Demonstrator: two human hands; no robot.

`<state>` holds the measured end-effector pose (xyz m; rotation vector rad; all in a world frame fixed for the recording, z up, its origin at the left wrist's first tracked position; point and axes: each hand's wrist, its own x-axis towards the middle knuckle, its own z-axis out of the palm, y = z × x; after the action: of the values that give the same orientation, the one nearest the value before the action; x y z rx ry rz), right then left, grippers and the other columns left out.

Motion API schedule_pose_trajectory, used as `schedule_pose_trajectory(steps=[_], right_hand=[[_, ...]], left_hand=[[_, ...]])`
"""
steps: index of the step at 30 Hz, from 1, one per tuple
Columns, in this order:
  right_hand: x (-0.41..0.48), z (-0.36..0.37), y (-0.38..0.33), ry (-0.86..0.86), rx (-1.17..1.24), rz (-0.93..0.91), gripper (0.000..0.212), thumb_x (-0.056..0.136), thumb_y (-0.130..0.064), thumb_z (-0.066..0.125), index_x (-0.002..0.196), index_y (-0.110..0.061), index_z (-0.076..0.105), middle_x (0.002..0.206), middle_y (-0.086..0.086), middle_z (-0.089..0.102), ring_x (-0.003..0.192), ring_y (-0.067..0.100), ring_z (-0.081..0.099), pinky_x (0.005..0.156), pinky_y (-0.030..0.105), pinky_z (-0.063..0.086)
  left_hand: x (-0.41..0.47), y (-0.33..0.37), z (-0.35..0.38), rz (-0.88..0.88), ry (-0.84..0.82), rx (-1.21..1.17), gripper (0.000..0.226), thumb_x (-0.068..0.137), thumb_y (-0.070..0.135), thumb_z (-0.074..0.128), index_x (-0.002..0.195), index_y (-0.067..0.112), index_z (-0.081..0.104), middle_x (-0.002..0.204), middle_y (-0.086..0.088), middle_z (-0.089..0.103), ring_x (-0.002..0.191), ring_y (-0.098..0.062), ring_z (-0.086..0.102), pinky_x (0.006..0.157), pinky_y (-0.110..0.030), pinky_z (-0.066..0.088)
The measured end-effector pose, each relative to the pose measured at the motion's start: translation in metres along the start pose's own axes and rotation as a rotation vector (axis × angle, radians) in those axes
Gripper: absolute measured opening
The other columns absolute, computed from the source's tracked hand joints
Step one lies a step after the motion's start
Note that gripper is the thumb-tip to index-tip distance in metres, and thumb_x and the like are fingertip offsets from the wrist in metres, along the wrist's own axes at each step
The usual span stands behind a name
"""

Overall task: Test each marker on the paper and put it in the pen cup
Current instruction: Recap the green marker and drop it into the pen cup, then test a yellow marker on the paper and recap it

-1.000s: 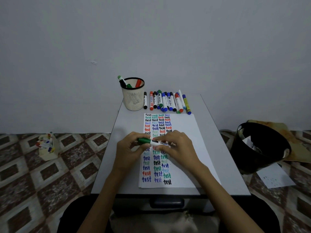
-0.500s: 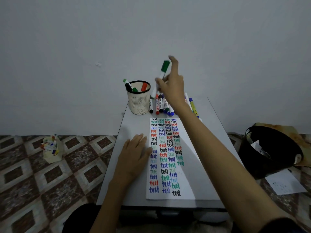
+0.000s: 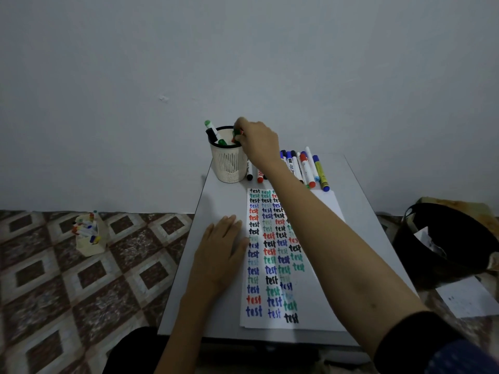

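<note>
Possibly the marker (image 3: 237,134), pinched in fingers of the right hand (image 3: 258,143), snags the rim of the cup (image 3: 228,166) and tips it; the left hand (image 3: 220,255) lies flat.

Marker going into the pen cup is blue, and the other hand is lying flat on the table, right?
Not quite. The marker that the right hand pinches is green, not blue: the head view shows its green cap at the rim of the pen cup. The rest holds: the left hand lies flat on the table.
</note>
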<state>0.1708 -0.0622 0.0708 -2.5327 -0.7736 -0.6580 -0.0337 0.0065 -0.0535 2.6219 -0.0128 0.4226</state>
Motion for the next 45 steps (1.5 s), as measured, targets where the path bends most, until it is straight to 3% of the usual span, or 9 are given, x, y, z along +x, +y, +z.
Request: schedule_pose_trajectory(steps=[4, 7, 11, 13, 18, 26, 32, 36, 45], right_hand=[[-0.016, -0.002, 0.028, 0.121, 0.271, 0.077, 0.031, 0.099, -0.018, 0.048, 0.128, -0.022, 0.059, 0.110, 0.006, 0.066, 0.106, 0.021, 0.054, 0.075, 0.031, 0.044], [-0.035, -0.006, 0.071, 0.227, 0.254, 0.443, 0.038, 0.093, -0.004, 0.050, 0.127, -0.020, 0.058, 0.116, 0.005, 0.064, 0.105, 0.020, 0.059, 0.071, 0.028, 0.044], [-0.080, -0.014, 0.134, 0.011, 0.054, 0.829, 0.029, 0.088, -0.014, 0.058, 0.116, -0.008, 0.061, 0.115, 0.015, 0.062, 0.108, 0.032, 0.056, 0.076, 0.032, 0.044], [-0.095, -0.015, 0.152, -0.081, 0.085, 0.868, 0.021, 0.086, -0.019, 0.061, 0.100, -0.004, 0.064, 0.102, 0.016, 0.064, 0.091, 0.029, 0.059, 0.062, 0.026, 0.041], [-0.102, -0.012, 0.162, -0.076, 0.141, 0.884, 0.029, 0.084, -0.031, 0.067, 0.087, -0.002, 0.065, 0.083, 0.011, 0.066, 0.067, 0.022, 0.053, 0.047, 0.023, 0.031], [-0.125, -0.047, 0.105, 0.552, 0.857, 0.716, 0.009, 0.089, -0.005, 0.062, 0.094, -0.011, 0.058, 0.091, 0.011, 0.062, 0.079, 0.030, 0.066, 0.065, 0.038, 0.060], [-0.191, -0.066, 0.030, 0.215, 1.286, 0.569, 0.009, 0.089, 0.007, 0.053, 0.092, -0.001, 0.054, 0.084, 0.020, 0.064, 0.068, 0.028, 0.065, 0.051, 0.026, 0.055], [-0.227, -0.053, -0.002, -0.075, 1.367, 0.491, 0.008, 0.087, 0.009, 0.055, 0.094, 0.005, 0.055, 0.075, 0.017, 0.061, 0.060, 0.022, 0.062, 0.045, 0.024, 0.049], [-0.232, -0.044, -0.022, -0.089, 1.402, 0.454, 0.013, 0.082, -0.001, 0.071, 0.092, 0.005, 0.065, 0.070, 0.016, 0.063, 0.060, 0.022, 0.060, 0.044, 0.026, 0.045]], left_hand=[[0.000, -0.001, 0.000, 0.006, -0.002, 0.002, 0.075, 0.084, 0.061, 0.012, 0.141, 0.018, 0.037, 0.150, 0.002, 0.032, 0.139, -0.008, 0.022, 0.116, -0.027, 0.006], [0.001, -0.002, 0.001, 0.008, -0.007, 0.006, 0.076, 0.084, 0.061, 0.012, 0.140, 0.018, 0.037, 0.149, 0.001, 0.033, 0.139, -0.009, 0.023, 0.116, -0.028, 0.008], [0.001, -0.002, 0.000, 0.012, -0.003, 0.024, 0.077, 0.083, 0.061, 0.013, 0.140, 0.016, 0.038, 0.149, 0.000, 0.034, 0.138, -0.011, 0.025, 0.116, -0.030, 0.011], [0.001, 0.000, 0.000, 0.018, 0.002, 0.031, 0.076, 0.084, 0.061, 0.014, 0.140, 0.015, 0.038, 0.148, -0.001, 0.035, 0.138, -0.012, 0.027, 0.116, -0.031, 0.012], [0.001, -0.001, 0.001, 0.026, 0.007, 0.041, 0.076, 0.084, 0.060, 0.015, 0.140, 0.014, 0.038, 0.148, -0.003, 0.036, 0.138, -0.014, 0.028, 0.116, -0.032, 0.012], [-0.002, 0.002, -0.001, 0.029, 0.034, 0.012, 0.076, 0.084, 0.062, 0.018, 0.141, 0.015, 0.036, 0.147, -0.003, 0.037, 0.137, -0.016, 0.029, 0.112, -0.029, 0.015], [-0.006, 0.013, -0.008, 0.082, 0.145, -0.126, 0.069, 0.088, 0.058, 0.040, 0.145, 0.026, 0.020, 0.148, 0.006, 0.032, 0.133, -0.009, 0.031, 0.104, -0.031, 0.029], [-0.011, 0.020, -0.012, 0.221, 0.186, -0.071, 0.058, 0.091, 0.056, 0.036, 0.133, 0.017, 0.044, 0.119, 0.001, 0.056, 0.103, -0.009, 0.049, 0.088, -0.029, 0.043], [-0.019, 0.024, -0.014, 0.299, 0.061, -0.223, 0.046, 0.094, 0.052, 0.024, 0.102, 0.016, 0.052, 0.082, 0.013, 0.057, 0.065, -0.001, 0.059, 0.057, -0.009, 0.046]])
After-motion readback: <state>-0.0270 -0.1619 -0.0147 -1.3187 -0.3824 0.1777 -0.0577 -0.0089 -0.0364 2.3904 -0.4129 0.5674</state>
